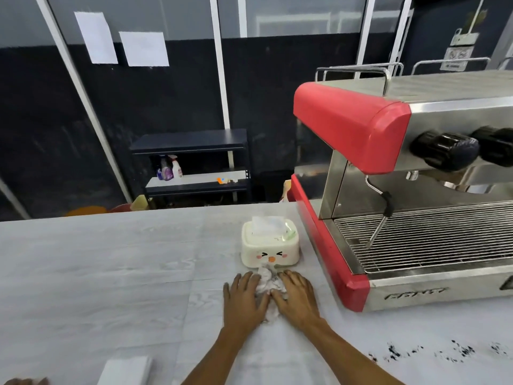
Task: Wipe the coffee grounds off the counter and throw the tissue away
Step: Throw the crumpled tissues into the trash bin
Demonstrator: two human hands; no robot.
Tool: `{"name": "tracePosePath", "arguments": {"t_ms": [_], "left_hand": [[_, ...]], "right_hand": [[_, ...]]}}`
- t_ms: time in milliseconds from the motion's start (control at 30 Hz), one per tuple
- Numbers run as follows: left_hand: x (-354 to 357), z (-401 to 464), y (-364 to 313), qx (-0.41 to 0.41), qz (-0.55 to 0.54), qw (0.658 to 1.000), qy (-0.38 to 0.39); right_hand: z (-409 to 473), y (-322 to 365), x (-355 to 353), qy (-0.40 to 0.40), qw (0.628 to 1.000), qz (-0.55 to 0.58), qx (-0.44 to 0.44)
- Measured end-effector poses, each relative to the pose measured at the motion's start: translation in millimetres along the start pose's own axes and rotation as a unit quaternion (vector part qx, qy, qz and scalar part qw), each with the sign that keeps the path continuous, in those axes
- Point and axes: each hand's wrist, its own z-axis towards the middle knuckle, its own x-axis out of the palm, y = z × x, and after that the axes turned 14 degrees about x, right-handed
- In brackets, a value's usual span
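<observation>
A crumpled white tissue [268, 284], speckled with dark grounds, lies on the pale counter [97, 268] just in front of the tissue box. My left hand [243, 297] presses on its left side with fingers spread flat. My right hand [298, 294] presses on its right side, fingers also extended. Dark coffee grounds [433, 352] are scattered over the counter at the lower right, apart from both hands.
A cream tissue box [269, 244] with a cartoon face stands behind the hands. A red and steel espresso machine [402, 190] fills the right side. A white folded stack [125, 370] lies at the near left edge. A dark shelf [194, 165] stands beyond the counter.
</observation>
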Motion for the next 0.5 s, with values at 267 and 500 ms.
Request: {"name": "tracePosePath", "arguments": {"t_ms": [267,500], "left_hand": [[8,-2,-1,0.024,-0.091,0.993,-0.066],[1,-11,-5,0.03,-0.158,0.98,-0.115]], "right_hand": [[-2,-3,0,0.03,0.995,0.097,-0.006],[-9,-9,-7,0.033,0.989,0.141,-0.017]]}}
